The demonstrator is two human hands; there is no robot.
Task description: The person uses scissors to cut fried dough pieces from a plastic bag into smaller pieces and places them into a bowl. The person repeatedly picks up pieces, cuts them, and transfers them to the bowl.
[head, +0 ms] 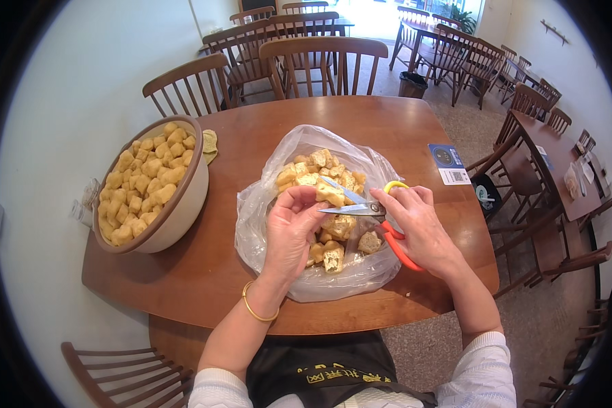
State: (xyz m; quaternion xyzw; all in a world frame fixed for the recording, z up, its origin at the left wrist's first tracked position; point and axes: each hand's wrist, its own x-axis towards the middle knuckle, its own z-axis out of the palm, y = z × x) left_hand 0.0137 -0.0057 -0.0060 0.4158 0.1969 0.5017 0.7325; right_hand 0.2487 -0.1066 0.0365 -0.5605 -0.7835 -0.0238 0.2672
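Observation:
My left hand (297, 224) pinches a golden fried tofu puff (330, 193) between thumb and fingers. In my right hand (413, 222) is a pair of scissors (367, 209) with one yellow and one red handle. The blades are spread, with the tofu puff between them. Beneath both hands a clear plastic bag (296, 140) lies spread on the wooden table (224, 285). Several cut tofu pieces (333, 257) with pale, porous insides rest on it, partly hidden by my hands. To the left, a large brown-rimmed basin (186, 217) is heaped with fried tofu puffs (150, 178).
A folded cloth (209, 145) lies beside the basin, and glass jars (84, 204) stand behind it by the wall. A blue and white card (449, 163) with a printed code is at the table's right edge. Wooden chairs (324, 48) surround the table; a bin (412, 84) stands beyond.

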